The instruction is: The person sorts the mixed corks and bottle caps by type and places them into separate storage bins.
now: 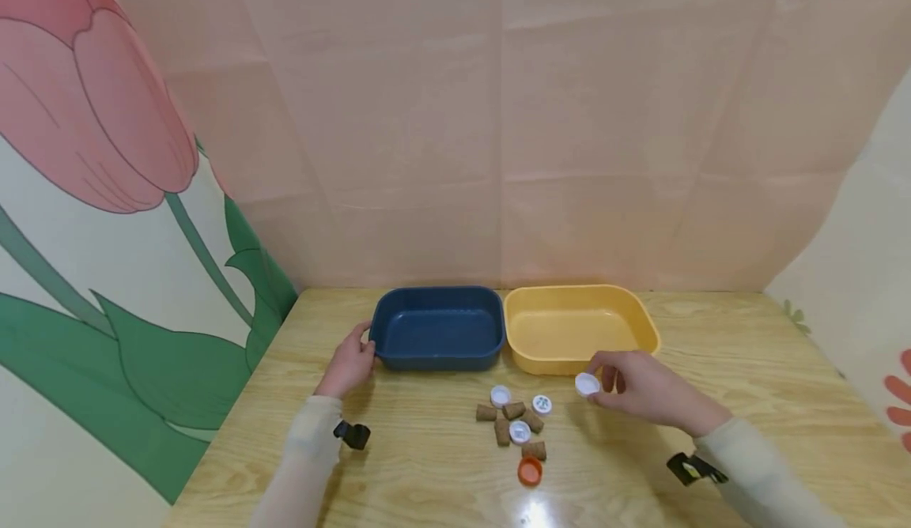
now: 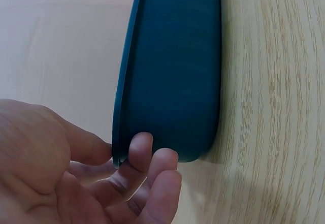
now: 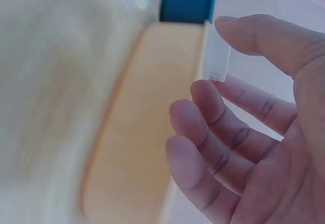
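My right hand [image 1: 644, 390] pinches a white bottle cap [image 1: 587, 385] between thumb and fingertips, raised by the front right of a yellow plastic tray [image 1: 548, 365]. The right wrist view shows this cap's ridged side [image 3: 216, 54] edge-on, with the other fingers loosely bent below it. At the left end of a dark blue plastic tray [image 1: 437, 362], my left hand [image 1: 349, 366] holds the rim. Up close in the left wrist view, the thumb [image 2: 91, 148] meets the rim and bent fingers [image 2: 140, 150] lie against the outer wall [image 2: 172, 71]. Both trays have bare floors.
In front of the trays lie several corks [image 1: 502, 431], three white caps [image 1: 500, 396] and an orange-red cap [image 1: 530, 471], loosely grouped on the wooden table [image 1: 420, 465]. The trays stand side by side near a pink cloth backdrop [image 1: 398, 156]. A tulip-printed panel [image 1: 107, 117] borders the left.
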Action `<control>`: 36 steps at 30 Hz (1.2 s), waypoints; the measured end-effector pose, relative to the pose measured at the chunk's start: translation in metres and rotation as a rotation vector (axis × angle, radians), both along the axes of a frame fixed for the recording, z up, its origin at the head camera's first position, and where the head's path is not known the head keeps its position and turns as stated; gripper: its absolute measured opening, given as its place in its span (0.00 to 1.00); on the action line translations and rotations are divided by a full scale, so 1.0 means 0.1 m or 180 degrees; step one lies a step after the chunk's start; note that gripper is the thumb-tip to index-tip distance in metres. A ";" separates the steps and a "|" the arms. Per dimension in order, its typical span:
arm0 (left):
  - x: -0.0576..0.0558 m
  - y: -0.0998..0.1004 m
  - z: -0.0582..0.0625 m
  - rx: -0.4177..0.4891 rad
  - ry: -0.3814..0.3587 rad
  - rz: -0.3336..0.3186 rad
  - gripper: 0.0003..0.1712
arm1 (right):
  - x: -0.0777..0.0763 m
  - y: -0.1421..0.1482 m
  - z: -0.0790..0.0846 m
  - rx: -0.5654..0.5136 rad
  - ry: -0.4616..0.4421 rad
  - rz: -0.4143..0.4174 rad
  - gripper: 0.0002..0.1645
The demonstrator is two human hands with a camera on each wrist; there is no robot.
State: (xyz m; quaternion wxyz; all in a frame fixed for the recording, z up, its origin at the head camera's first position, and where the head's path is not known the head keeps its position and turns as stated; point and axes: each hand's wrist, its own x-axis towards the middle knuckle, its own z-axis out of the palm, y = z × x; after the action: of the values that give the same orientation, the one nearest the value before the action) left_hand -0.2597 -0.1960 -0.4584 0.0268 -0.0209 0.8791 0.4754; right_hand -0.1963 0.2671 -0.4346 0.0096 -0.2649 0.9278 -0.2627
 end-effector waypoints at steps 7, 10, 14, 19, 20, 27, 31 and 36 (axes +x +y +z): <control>0.01 0.01 0.03 0.0052 -0.0072 0.0002 0.28 | -0.17 0.17 0.17 0.0071 -0.0001 -0.0247 0.16; 0.01 0.02 0.04 0.0110 -0.0130 0.0008 0.28 | -0.24 0.21 0.20 0.0102 -0.0017 -0.0279 0.17; 0.01 0.01 0.03 0.0188 -0.0150 0.0013 0.29 | -0.34 0.23 0.20 0.0153 0.0007 -0.0296 0.17; -0.01 0.01 0.01 0.0218 -0.0155 0.0053 0.30 | -0.47 0.24 0.20 0.0164 0.0043 -0.0254 0.17; -0.02 0.01 0.00 0.0225 -0.0160 0.0065 0.30 | -0.50 0.24 0.21 0.0164 0.0043 -0.0236 0.17; -0.04 0.01 0.00 0.0333 -0.0169 0.0027 0.30 | -0.72 0.23 0.27 0.0295 -0.0048 -0.0205 0.19; -0.03 0.01 0.01 0.0372 -0.0179 -0.0024 0.30 | -0.87 0.22 0.31 0.0356 -0.0141 -0.0168 0.21; -0.05 0.00 -0.01 0.0336 -0.0224 -0.0020 0.31 | -1.05 0.19 0.31 0.0424 -0.0244 -0.0183 0.19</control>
State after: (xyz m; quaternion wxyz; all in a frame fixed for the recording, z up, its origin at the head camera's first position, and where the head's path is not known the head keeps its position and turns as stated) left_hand -0.2644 -0.1958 -0.4596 0.0602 -0.0333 0.8514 0.5200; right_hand -0.3013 0.2862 -0.4034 0.0553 -0.2267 0.9493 -0.2106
